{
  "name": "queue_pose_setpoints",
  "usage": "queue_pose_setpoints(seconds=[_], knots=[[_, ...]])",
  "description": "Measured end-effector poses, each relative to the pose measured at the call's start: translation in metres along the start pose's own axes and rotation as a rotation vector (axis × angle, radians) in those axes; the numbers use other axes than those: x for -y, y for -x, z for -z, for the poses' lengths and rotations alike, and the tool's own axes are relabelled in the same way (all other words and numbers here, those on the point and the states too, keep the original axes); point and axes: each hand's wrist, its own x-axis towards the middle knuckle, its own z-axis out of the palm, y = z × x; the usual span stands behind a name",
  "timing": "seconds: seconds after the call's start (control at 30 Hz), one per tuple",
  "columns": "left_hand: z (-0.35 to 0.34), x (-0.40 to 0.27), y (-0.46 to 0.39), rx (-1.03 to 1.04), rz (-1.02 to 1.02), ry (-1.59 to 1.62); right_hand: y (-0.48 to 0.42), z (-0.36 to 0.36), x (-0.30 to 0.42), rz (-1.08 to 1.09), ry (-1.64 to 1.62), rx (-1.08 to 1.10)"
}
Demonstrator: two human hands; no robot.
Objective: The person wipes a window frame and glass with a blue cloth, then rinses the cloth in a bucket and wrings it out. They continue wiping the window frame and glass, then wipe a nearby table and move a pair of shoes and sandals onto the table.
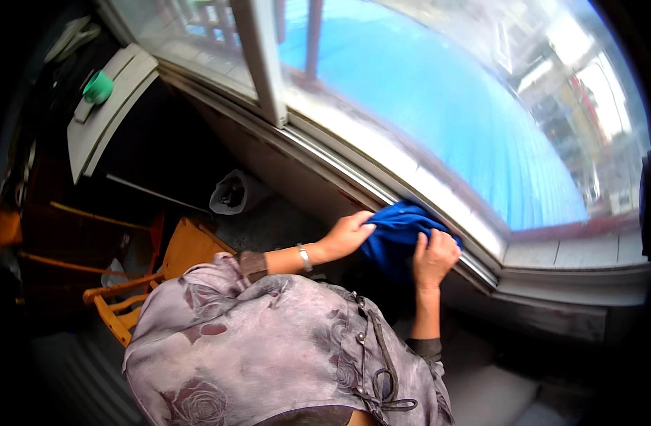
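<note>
A dark blue cloth (392, 234) is stretched between both hands at the metal track of a sliding window (352, 173), partly resting over the sill edge. My left hand (348, 232), with a silver-coloured band on the wrist, pinches the cloth's left edge. At its right side my right hand (435, 255) grips the bunched fabric with curled fingers. The lower part of the cloth hangs in shadow on the room side of the sill.
Below the window stands a white plastic bag (229, 194) with things inside. A wooden chair (192, 247) is at the left. Farther back, a green cup (97, 88) stands on a white-topped surface (126, 80). Outside the window lies a blue corrugated roof (437, 106).
</note>
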Motion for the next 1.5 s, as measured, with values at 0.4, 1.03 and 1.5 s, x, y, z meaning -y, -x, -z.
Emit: queue_pose_setpoints(seconds=[0.4, 1.03, 1.5], knots=[[0.164, 0.028, 0.091, -0.667, 0.004, 0.173, -0.116, -0.086, 0.244, 0.417, -0.243, -0.054], [0.279, -0.048, 0.134, -0.456, -0.164, 0.98, -0.053, -0.041, 0.39, 0.08, -1.934, 1.219], [0.617, -0.152, 0.195, -1.393, -0.162, -0.894, -0.221, 0.06, 0.553, 0.102, -2.268, 1.244]])
